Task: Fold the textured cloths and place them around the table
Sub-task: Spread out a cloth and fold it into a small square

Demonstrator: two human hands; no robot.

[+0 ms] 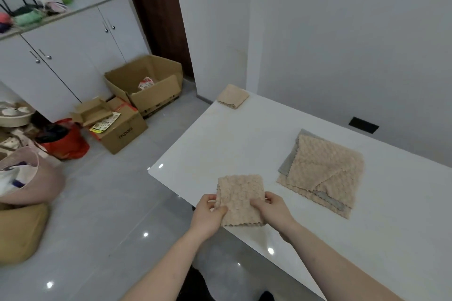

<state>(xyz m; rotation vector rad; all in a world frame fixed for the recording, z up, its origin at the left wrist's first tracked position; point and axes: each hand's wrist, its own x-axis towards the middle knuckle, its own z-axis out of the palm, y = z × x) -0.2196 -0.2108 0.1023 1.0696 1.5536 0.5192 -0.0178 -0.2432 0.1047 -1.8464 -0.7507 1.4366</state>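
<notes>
We see both hands on one folded beige cloth (241, 199) at the near edge of the white table (220, 134). The left hand (209, 212) pinches its left side, thumb on top, fingers curled under; the right hand (271, 208) grips the right side the same way. The cloth's far half lies on the tabletop, and its near scalloped edge looks to sit right at the table edge or just past it (hard to tell from this angle).

Ahead of the hands and far off, at the far corner, sits a small folded cloth (232, 96), already placed. To the right of the right hand, well apart from it, lies a loose pile of unfolded cloths (322, 173), beige over grey.

Risks, as we judge them:
- If let go here, the cloth could slide off toward the floor, since so little of it may be backed by the table.
- The fold could spring open if one hand lets go first; the fabric looks thick and bumpy.
- Reaching right for the pile could drag this folded one out of square.
</notes>
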